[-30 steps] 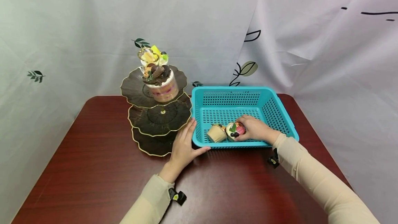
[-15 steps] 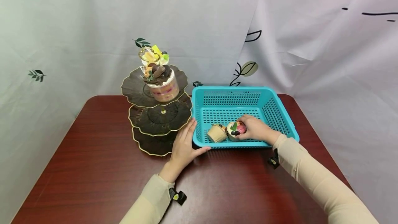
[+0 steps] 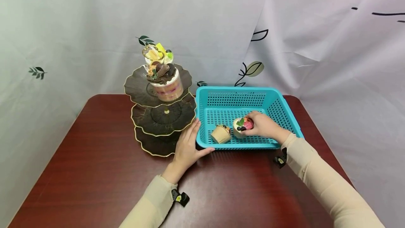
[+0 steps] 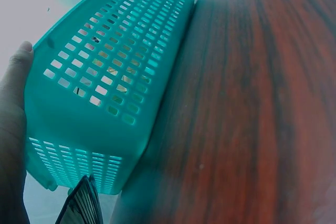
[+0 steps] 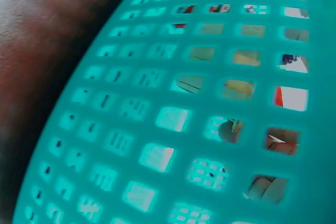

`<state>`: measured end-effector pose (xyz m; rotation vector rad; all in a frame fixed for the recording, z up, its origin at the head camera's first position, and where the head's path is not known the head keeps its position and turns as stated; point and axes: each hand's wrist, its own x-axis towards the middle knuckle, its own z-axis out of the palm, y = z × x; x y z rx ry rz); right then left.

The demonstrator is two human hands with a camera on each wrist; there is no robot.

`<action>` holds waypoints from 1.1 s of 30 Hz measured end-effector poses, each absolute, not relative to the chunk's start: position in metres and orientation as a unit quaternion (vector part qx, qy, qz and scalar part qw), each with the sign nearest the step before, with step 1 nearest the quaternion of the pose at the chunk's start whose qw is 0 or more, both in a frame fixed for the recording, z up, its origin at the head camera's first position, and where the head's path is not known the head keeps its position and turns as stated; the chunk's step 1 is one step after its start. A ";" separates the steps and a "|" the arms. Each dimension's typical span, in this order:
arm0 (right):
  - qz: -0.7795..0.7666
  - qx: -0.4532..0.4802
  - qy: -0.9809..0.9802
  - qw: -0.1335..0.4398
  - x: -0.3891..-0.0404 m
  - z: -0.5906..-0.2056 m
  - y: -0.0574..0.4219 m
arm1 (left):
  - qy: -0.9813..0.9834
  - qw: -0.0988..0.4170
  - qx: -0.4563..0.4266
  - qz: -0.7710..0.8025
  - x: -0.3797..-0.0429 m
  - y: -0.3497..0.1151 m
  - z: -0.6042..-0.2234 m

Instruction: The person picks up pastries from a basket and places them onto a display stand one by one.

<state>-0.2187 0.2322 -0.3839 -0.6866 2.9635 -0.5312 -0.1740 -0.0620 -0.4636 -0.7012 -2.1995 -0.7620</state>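
In the head view my right hand (image 3: 264,126) reaches into the turquoise plastic basket (image 3: 237,90) and grips a fruit-topped cupcake (image 3: 238,130) by its sides. To the left of it, a second cupcake (image 3: 220,135) in a tan wrapper lies tipped over on the basket floor. My left hand (image 3: 186,149) rests against the basket's front left corner, fingers straight along its side and thumb stretched over the front rim. The left wrist view shows this hand (image 4: 11,129) at the rim. Mostly the perforated basket wall (image 5: 131,108) fills the right wrist view.
Left of the basket stands a dark three-tier cake stand (image 3: 164,115) with gold scalloped edges. On its top tier sit a chocolate-topped dessert cup (image 3: 169,89) and a yellow fruit-topped dessert (image 3: 158,54) behind it. A red-brown table (image 3: 95,171) carries everything; a pale curtain (image 3: 202,17) hangs behind.
My right hand has shifted the fruit-topped cupcake slightly back and to the right, opening a gap from the tipped cupcake. The left hand keeps its place at the basket corner.
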 end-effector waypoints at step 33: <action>-0.163 -0.253 0.954 0.000 -0.217 -0.310 0.211 | -0.853 0.333 -0.266 -0.302 -0.172 -0.062 -0.461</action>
